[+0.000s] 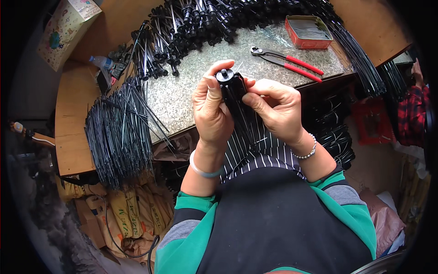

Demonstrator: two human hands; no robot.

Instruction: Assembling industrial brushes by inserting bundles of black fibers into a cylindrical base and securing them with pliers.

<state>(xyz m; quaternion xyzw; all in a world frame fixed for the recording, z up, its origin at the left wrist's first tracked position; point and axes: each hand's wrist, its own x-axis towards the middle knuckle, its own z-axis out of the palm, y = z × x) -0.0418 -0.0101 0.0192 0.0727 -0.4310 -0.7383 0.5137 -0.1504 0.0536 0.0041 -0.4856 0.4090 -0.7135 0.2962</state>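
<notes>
Upright before my chest is a black umbrella frame (234, 89), its round black cap on top and its thin folded ribs hanging downward. My left hand (211, 107) is closed around its upper part, with the thumb along the near side and the forefinger behind the cap. On the other side, my right hand (276, 107) pinches thumb and forefinger together against the frame just below the cap. Whatever lies between those fingertips is hidden. A few fine pale wires (244, 72) show just behind the frame.
Red-handled pincers (289, 64) lie on the speckled worktop (182, 91), near a red tin (310, 39) of thin wires. Metal shafts with black ends (191, 23) pile along the back. Bundles of dark ribs (118, 132) overhang the left edge; others (358, 57) lie right.
</notes>
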